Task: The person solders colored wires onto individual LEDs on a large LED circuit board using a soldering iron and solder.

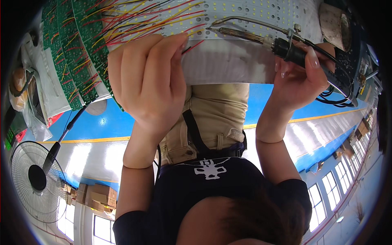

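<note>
My left hand (147, 77) is closed, thumb and forefinger pinched on a thin wire at the near edge of a white LED board (255, 8). A short red and black wire end (192, 47) sticks out beside the fingertips. In my right hand (300, 77) is a soldering iron (288, 51) with a black handle, its fingers wrapped round the grip. A thin bent metal feed tube (249, 21) is clamped along the iron. Both tips meet close to the board's row of pads, by the wire ends. Red, yellow and black wires (134, 20) run across the board from the left.
Green circuit boards (83, 38) with soldered wires lie left of my left hand. Clear plastic bags (36, 110) are at the far left. A worn, stained cylindrical object (335, 26) stands at the right, above black cables (332, 100). A fan (37, 177) and cardboard boxes (102, 195) are beyond.
</note>
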Demonstrator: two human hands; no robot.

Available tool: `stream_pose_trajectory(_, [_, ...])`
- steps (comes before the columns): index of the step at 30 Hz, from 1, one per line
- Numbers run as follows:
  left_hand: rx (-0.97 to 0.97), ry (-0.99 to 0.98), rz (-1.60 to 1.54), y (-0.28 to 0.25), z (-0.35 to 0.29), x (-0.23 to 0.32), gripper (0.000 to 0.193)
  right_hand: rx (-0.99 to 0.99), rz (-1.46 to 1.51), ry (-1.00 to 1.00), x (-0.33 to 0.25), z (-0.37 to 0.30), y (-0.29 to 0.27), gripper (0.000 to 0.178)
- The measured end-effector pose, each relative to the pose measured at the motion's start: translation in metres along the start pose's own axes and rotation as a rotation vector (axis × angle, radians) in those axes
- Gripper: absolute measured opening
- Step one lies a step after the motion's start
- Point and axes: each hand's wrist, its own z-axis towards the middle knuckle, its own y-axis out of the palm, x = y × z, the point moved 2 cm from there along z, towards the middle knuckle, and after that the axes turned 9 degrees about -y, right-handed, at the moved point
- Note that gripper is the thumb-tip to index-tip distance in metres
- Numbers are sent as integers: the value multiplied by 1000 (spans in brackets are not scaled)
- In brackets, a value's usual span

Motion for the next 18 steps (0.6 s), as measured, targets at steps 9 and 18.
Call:
stream_pose_trajectory(9, [-3, 14, -5, 0, -1, -1, 20, -118, -213, -170, -2, -7, -8, 13])
stream_pose_trajectory(18, [12, 2, -1, 0, -2, -1, 21, -305, -520, -545, 4, -3, -17, 17])
